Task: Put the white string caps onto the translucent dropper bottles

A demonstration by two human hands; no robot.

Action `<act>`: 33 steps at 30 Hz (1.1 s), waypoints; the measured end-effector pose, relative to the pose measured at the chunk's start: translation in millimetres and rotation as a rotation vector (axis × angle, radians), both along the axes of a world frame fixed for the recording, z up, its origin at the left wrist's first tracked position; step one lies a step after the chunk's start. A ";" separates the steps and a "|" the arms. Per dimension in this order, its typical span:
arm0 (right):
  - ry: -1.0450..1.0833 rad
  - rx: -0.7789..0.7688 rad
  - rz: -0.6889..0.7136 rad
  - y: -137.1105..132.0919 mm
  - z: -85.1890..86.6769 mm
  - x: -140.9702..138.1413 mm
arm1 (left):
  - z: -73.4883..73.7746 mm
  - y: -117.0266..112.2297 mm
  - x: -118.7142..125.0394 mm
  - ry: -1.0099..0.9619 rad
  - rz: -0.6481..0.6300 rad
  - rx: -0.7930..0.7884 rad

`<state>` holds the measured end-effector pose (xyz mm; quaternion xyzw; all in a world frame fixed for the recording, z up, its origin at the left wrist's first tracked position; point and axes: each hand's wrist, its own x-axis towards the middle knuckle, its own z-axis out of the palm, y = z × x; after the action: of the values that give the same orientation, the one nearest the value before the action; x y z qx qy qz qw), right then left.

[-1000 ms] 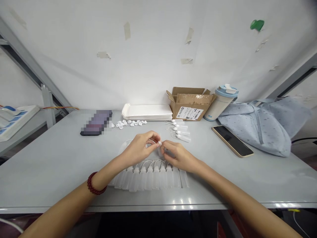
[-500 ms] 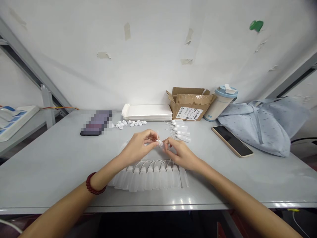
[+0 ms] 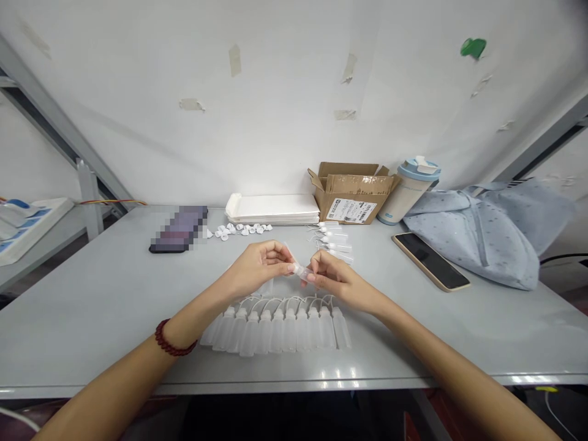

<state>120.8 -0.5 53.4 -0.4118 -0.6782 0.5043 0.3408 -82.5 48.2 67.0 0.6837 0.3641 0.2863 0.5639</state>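
Note:
Between my hands, above the table, is a small translucent plastic bottle (image 3: pixel 302 273), tilted, its body toward the right. My left hand (image 3: pixel 263 264) pinches it at the neck end, where a thin clear piece sticks up beside the fingers. My right hand (image 3: pixel 339 279) grips the body between thumb and fingers. Just below lies a row of several similar translucent bottles (image 3: pixel 278 331), flat on the table, with white cords looping from their necks. More bottles with white tips (image 3: pixel 337 237) lie behind my right hand. Part of another clear item shows under my left hand.
Loose white caps (image 3: pixel 248 229) lie at the back, beside a blurred phone (image 3: pixel 180 228). A stack of white envelopes (image 3: pixel 275 208), an open cardboard box (image 3: pixel 353 196) and a tumbler (image 3: pixel 408 193) stand along the wall. To the right are another phone (image 3: pixel 430 260) and a blue bag (image 3: pixel 478 239).
More of the bottle now shows between my hands, its body pointing right. My right hand has shifted slightly right and up and now grips that body, uncovering cords of the row.

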 end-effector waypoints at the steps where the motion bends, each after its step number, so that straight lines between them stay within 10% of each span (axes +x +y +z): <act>1: 0.021 -0.028 -0.004 0.0 0.8 -0.2 | 0.3 -0.2 -0.6 -0.010 -0.006 0.003; 33: 0.181 -0.095 0.040 3.5 -7.3 2.0 | 5.8 -10.6 -0.2 0.123 -0.057 0.207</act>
<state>122.8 3.0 46.1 -0.3666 -0.6281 0.5779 0.3704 -82.7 37.5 72.8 0.7645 0.3471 0.2637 0.4748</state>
